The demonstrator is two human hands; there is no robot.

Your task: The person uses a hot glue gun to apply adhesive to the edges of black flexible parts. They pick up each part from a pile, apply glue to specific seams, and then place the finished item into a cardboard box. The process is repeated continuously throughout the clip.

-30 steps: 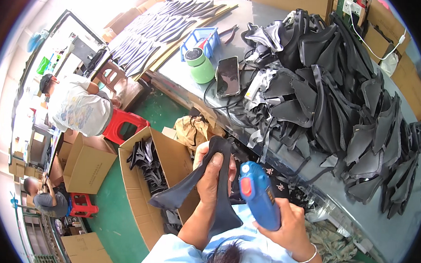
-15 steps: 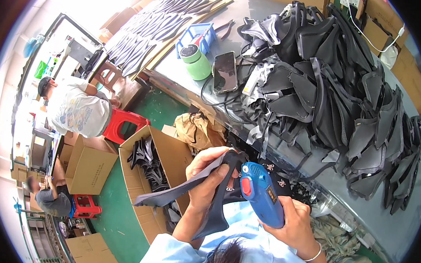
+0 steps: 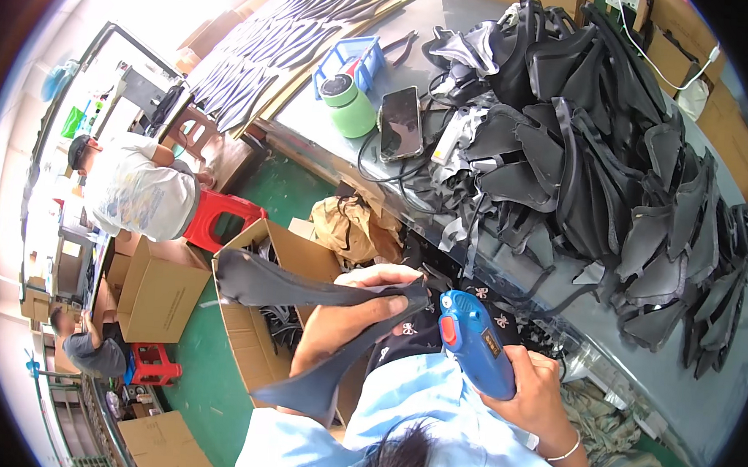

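Observation:
My left hand (image 3: pixel 354 315) is closed around a dark, folded padded fabric piece (image 3: pixel 282 290), pinching it between thumb and fingers. Two long flaps hang from the grip: one reaches left over a carton, the other slants down toward my sleeve. In my right hand (image 3: pixel 539 390) is a blue handheld power tool (image 3: pixel 482 349) with a red button. Its front end points up toward the pinched end of the piece, a small gap apart. The tool's working tip is too small to make out.
A metal table (image 3: pixel 610 330) carries a large heap of black padded pieces (image 3: pixel 580 177), a phone (image 3: pixel 402 125), a green flask (image 3: pixel 348 107) and a blue basket (image 3: pixel 368 57). An open carton (image 3: pixel 245 345) stands at my left. Two people sit on red stools (image 3: pixel 223 217) farther left.
The padded piece has turned in my left hand, one flap swinging up and left, the other now lower left. My right hand has shifted the power tool slightly right, away from the piece.

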